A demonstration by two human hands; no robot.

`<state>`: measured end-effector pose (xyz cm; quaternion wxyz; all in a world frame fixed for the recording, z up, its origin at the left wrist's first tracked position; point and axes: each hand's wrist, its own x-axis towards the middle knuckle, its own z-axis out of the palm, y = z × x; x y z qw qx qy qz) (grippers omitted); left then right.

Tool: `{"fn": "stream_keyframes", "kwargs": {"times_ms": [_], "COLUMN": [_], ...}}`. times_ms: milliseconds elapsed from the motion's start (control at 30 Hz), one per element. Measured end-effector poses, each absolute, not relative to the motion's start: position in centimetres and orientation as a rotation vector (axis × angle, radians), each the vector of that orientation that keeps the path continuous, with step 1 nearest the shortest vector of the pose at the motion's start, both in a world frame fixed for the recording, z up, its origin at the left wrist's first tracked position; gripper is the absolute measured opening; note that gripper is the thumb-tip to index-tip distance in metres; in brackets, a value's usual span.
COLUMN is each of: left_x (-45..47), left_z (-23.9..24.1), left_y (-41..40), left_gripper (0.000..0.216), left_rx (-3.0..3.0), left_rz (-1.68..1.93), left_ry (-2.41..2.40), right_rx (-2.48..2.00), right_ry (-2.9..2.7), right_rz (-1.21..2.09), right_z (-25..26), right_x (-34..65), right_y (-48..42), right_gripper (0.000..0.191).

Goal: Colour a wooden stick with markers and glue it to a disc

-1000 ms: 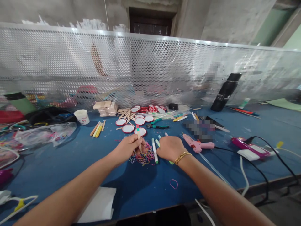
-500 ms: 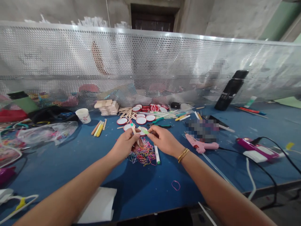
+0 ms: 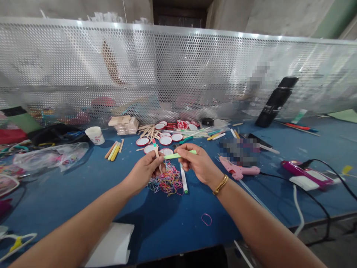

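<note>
My left hand pinches a wooden craft stick whose upper end is coloured red and teal. My right hand is closed on a light green marker, held crosswise. The marker's left end meets the stick just by my left fingertips; whether it touches the wood I cannot tell. Below both hands lies a tangled heap of colourful rubber bands. A white marker with a green end rests right of the heap. Bottle caps with white insides lie just beyond my hands.
Stacked craft sticks, a paper cup and several markers are at left. To the right lie a pink glue gun with its cord and a black bottle. White paper lies near the front edge. Perforated metal closes the back.
The light green marker has turned crosswise and shows more of its length, its left end now at the stick. My right hand has shifted slightly right. The camera view has moved a little.
</note>
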<state>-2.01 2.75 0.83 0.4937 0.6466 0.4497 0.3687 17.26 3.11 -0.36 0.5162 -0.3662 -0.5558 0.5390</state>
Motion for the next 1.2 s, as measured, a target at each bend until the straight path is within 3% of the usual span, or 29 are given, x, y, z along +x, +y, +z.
{"fn": "stream_keyframes", "kwargs": {"times_ms": [533, 700, 867, 1067, 1200], "left_x": [-2.0, -1.3, -1.0, -1.3, -1.5], "left_z": [1.9, 1.8, 1.6, 1.4, 1.1], "left_y": [2.5, 2.0, 1.4, 1.6, 2.0], "left_gripper": [0.018, 0.018, 0.026, 0.021, 0.026], "left_rx": [1.467, 1.468, 1.455, 1.436, 1.398], "left_rz": [1.082, 1.006, 0.966, 0.903, 0.921], "left_ry": [1.187, 1.051, 1.043, 1.033, 1.072], "right_rx": [-0.920, -0.847, -0.815, -0.825, -1.006], "right_ry": [-1.166, -1.444, -1.856, -1.839, -1.816], "right_rz": [0.554, 0.637, 0.413, 0.334, 0.124], "right_z": [1.6, 1.2, 0.1, -0.6, -1.0], "right_x": [19.3, 18.5, 16.0, 16.2, 17.9], "right_y": [2.7, 2.9, 1.7, 2.3, 4.0], "right_gripper": [0.039, 0.033, 0.015, 0.006, 0.011]}}
